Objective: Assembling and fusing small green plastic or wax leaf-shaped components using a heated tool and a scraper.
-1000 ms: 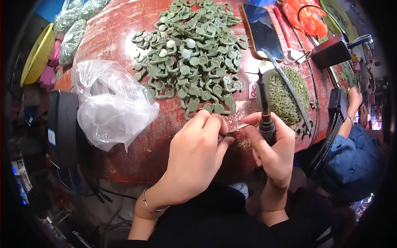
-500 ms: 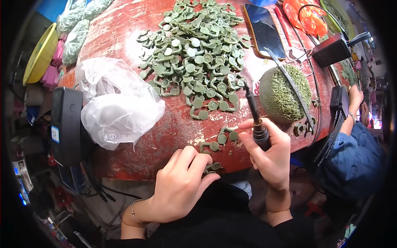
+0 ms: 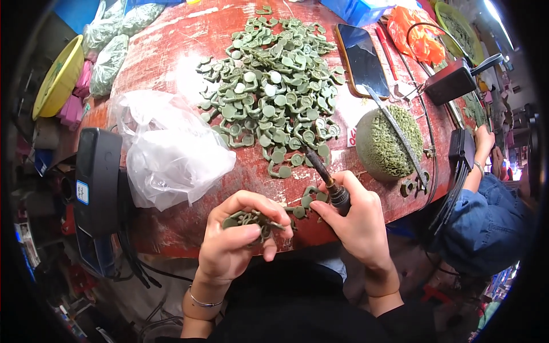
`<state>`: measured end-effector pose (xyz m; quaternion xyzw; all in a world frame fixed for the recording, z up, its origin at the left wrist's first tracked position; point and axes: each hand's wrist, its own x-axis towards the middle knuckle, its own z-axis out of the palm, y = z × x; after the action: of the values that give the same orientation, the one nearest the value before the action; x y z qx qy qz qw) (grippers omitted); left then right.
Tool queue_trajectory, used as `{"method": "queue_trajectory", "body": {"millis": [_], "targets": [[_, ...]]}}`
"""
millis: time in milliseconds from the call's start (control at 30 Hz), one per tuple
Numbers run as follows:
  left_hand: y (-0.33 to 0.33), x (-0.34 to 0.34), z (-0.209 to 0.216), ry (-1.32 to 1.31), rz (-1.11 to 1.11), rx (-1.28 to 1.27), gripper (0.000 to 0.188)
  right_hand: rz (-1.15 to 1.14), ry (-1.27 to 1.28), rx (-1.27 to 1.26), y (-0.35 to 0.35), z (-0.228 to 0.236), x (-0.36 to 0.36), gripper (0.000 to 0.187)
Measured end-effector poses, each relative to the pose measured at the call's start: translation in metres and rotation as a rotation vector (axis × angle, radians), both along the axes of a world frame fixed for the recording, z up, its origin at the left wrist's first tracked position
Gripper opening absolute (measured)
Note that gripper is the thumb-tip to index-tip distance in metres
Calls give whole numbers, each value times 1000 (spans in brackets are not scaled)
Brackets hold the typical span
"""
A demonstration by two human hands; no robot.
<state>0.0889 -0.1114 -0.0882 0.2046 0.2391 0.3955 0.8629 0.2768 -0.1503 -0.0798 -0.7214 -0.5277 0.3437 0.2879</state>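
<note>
Loose green pieces are set on the near side of the green pile, between the two grips and clearly closer to the right one, just left of its thumb; whether the thumb is touching them cannot be told. The right grip, near side of the pile and toward its right, is closed around a dark pen-shaped tool. The tool's long axis is slanted away and leftward, tip aimed at the pile's near edge and carried past the loose pieces; tip contact can't be confirmed. The left grip, near side of the pile and toward its left, is turned partly palm-up, fingers curled; a handful of green pieces is cradled between thumb and fingers. Count is hidden by the fingers, axes are jumbled. Left of the pile, a clear plastic bag is laid on the red worktop. Right of the pile, a rough-topped round block is crossed by a grey strip; farther back on that side, a phone is parked.
</note>
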Motion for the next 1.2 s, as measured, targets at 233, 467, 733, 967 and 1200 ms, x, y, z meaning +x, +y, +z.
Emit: {"method": "queue_trajectory", "body": {"millis": [233,467,733,967,1200], "targets": [[9,28,10,731,13,549,12,-83,91,85,1,1,8,27],[4,55,13,1442,-96,1222,36,-68,-6,125,29,11,7,29],[10,49,13,1289,-155,1119,23,-17,-53,156,38,-1,12,24],[5,17,19,711,-62,455,9,-238,638,18,9,32,6,10],[0,10,16,643,25,602,16,-169,728,168,-10,34,-4,8]]}}
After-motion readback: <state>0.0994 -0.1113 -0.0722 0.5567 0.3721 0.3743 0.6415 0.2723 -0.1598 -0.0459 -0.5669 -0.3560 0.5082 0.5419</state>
